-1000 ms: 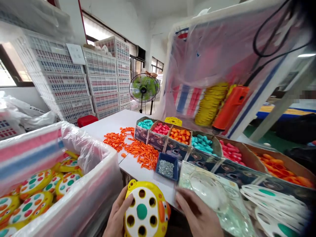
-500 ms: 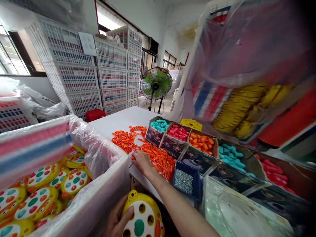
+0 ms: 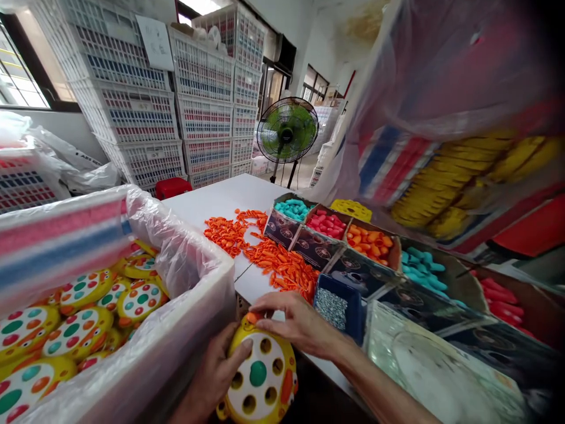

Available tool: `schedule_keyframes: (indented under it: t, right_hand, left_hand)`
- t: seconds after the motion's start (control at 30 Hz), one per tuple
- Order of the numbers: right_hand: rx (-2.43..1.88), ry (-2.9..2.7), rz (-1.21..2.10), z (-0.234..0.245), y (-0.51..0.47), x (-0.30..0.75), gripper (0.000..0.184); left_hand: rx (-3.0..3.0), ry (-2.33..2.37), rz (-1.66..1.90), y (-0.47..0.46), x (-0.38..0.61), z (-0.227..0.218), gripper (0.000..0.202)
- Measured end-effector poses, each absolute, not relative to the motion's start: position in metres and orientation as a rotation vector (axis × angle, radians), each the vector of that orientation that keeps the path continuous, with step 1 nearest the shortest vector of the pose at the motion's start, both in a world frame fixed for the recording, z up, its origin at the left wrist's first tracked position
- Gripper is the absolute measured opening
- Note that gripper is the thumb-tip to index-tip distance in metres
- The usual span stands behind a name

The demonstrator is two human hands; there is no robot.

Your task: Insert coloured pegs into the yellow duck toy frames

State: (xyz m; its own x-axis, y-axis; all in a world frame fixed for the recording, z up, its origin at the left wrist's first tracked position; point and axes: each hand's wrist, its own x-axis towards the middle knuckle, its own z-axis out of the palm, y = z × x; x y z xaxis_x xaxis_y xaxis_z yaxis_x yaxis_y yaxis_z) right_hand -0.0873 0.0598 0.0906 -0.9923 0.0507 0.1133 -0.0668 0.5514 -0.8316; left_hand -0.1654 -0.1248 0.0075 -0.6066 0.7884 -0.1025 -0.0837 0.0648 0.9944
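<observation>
My left hand (image 3: pixel 215 366) grips a yellow round toy (image 3: pixel 258 373) by its left side, thumb over the white face. That face has a green disc in the middle with several open holes around it, and an orange beak shows at its right edge. Above the toy's top edge, my right hand (image 3: pixel 304 324) pinches a small orange plastic piece (image 3: pixel 253 317) against the knob there; whether it is seated I cannot tell. Loose orange pieces (image 3: pixel 282 265) lie heaped on the white table (image 3: pixel 212 200) beyond my hands.
A plastic-lined crate (image 3: pixel 207 277) of finished-looking yellow toys (image 3: pixel 79 330) stands at left. On the right are a blue tray (image 3: pixel 353 324) of small metal parts and a row of cardboard bins (image 3: pixel 357 277) with coloured pegs. A green fan (image 3: pixel 286 132) stands behind the table.
My right hand has come back from the orange heap to the toy's top edge, bringing an orange piece. My left hand still holds the toy, and the view has shifted slightly.
</observation>
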Motion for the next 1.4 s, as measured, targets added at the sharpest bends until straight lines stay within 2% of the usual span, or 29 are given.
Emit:
schedule_keyframes:
  t: [0.23,0.53,0.73,0.87,1.1,1.23,1.4]
  right_hand:
    - [0.157,-2.720,1.096,0.083,0.052,-0.055,0.024]
    - [0.109,-2.652,1.036,0.071,0.053,-0.041,0.022]
    - [-0.127,-2.496,1.431,0.071,0.051,-0.036,0.017]
    - [-0.291,-2.433,1.729,0.075,0.051,-0.033,0.036]
    - [-0.276,-2.626,1.598,0.075,0.046,-0.030,0.017]
    - [-0.331,-2.608,1.599,0.065,0.043,-0.032,0.016]
    - [-0.323,-2.522,1.870,0.060,0.048,-0.031,0.020]
  left_hand:
    - [0.899,1.766,1.491,-0.121,-0.154,0.024,0.031]
    - [0.878,1.725,1.402,-0.119,-0.145,0.030,0.028]
    - [0.925,1.688,1.307,-0.119,-0.143,0.032,0.026]
    - [1.048,1.806,1.184,-0.122,-0.143,0.043,0.020]
    - [1.165,1.996,0.988,-0.127,-0.144,0.051,0.019]
    - [1.195,1.938,0.962,-0.129,-0.143,0.053,0.023]
    - [1.137,1.796,0.976,-0.128,-0.148,0.049,0.025]
